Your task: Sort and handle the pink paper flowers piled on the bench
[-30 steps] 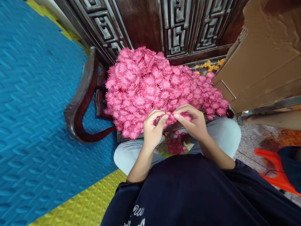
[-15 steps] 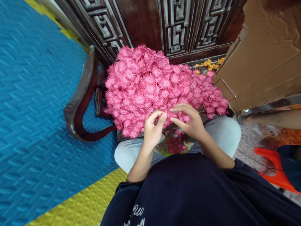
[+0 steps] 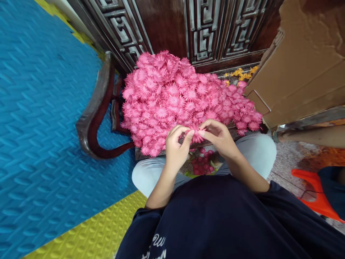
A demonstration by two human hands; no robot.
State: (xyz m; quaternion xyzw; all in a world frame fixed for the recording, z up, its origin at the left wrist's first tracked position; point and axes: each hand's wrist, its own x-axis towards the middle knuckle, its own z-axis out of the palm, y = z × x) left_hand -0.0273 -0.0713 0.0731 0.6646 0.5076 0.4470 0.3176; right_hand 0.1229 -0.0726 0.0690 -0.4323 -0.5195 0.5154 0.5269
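Observation:
A pink artificial flower [image 3: 197,135] is held between my two hands, above the front edge of the dark wooden seat. My left hand [image 3: 178,145] pinches its left side between thumb and forefinger. On the other side, my right hand [image 3: 217,139] has its thumb and forefinger closed on the petals. A large heap of pink artificial flowers [image 3: 172,97] covers the seat just beyond my hands. The fingertips hide part of the held flower.
A curved wooden armrest [image 3: 91,118] stands at the left, and a cardboard box [image 3: 299,72] at the right. Yellow pieces [image 3: 241,74] lie behind the heap. Darker pink flowers [image 3: 202,165] are below, between my knees. An orange stool [image 3: 318,198] and another person's limb [image 3: 309,137] are at the right.
The right thumb and forefinger, apart before, have closed on the flower. Its petals now show more fully between my hands, and both hands have shifted slightly right.

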